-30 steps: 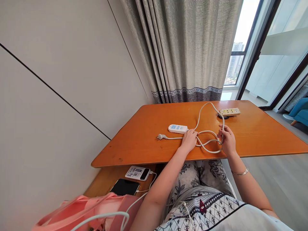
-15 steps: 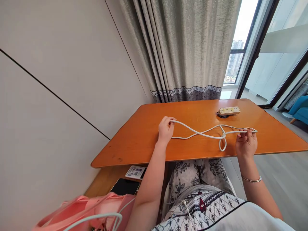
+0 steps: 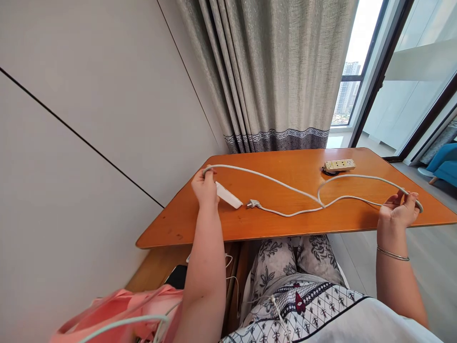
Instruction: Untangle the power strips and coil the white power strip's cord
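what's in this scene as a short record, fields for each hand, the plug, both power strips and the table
left hand: grips white power cord
right hand: holds a bend of the same cord
plug: prongs toward white power strip
white power strip: tilted, beside left hand
beige power strip: far right, sockets up
table: orange-brown wood

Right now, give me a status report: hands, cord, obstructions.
Left hand and right hand gripping white cord, wide apart. Plug free, beside white power strip. Beige power strip beyond the cord's loop, apparently not blocking.
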Demonstrator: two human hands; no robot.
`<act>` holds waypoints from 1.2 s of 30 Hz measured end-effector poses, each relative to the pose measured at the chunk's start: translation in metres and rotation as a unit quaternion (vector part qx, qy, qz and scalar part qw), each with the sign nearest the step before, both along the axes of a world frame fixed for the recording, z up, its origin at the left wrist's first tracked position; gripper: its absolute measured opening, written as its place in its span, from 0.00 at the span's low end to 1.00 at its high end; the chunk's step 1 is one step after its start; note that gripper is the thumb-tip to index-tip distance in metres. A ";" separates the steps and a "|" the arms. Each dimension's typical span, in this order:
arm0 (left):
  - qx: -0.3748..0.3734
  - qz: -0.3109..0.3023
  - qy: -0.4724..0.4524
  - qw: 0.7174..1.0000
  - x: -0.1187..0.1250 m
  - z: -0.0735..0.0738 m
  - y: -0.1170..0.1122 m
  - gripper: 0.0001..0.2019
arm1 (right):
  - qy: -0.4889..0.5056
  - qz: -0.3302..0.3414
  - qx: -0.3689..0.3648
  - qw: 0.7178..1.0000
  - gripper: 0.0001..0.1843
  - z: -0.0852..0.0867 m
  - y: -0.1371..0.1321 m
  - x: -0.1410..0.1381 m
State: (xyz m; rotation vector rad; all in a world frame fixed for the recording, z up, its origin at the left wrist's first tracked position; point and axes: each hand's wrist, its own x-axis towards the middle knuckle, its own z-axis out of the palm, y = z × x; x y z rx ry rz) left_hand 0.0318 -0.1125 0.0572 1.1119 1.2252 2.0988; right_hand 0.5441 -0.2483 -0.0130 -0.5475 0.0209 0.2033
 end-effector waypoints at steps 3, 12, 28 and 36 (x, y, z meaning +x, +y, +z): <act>-0.023 -0.023 -0.135 0.990 -0.014 0.009 -0.003 0.06 | 0.007 0.001 -0.041 0.999 0.13 -0.007 0.001 0.026; -0.071 -0.157 -0.091 0.981 -0.003 0.026 -0.029 0.09 | 0.116 0.070 -0.055 0.989 0.24 0.009 -0.005 0.039; -0.109 -0.443 -0.025 0.889 0.070 0.050 -0.093 0.19 | -0.026 0.495 -0.076 0.865 0.28 0.012 -0.044 -0.098; -0.096 -0.386 -0.132 0.908 0.074 0.062 -0.082 0.14 | -0.309 0.745 -0.117 0.579 0.24 0.019 -0.077 -0.150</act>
